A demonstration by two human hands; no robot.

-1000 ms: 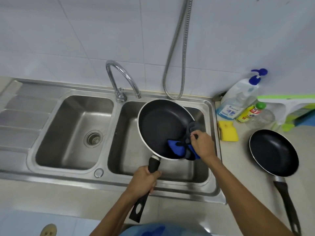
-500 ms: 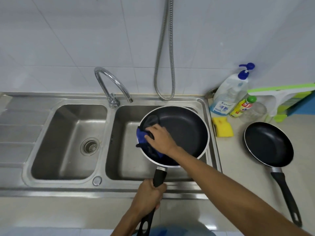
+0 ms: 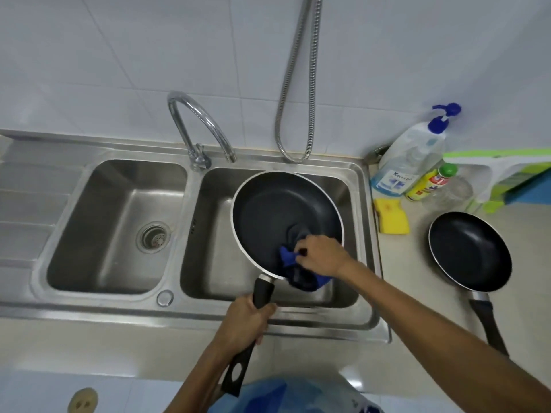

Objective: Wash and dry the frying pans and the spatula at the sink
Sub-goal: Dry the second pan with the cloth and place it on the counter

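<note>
Right hand [image 3: 319,253] grasps a bunched blue cloth [image 3: 290,259] and presses it to the near inner wall of the larger frying pan [image 3: 277,216]. The pan is held over the right basin of the sink [image 3: 119,305] by the left hand [image 3: 241,320], which is clenched round its black handle [image 3: 263,290]. No water runs from the tap [image 3: 196,126] and no suds show, so this pan is judged washed and under drying. The second frying pan [image 3: 468,251] lies on the counter [image 3: 402,278], well apart, wet or dry not determinable, and the spatula is not in view, so a good part is judged outstanding
</note>
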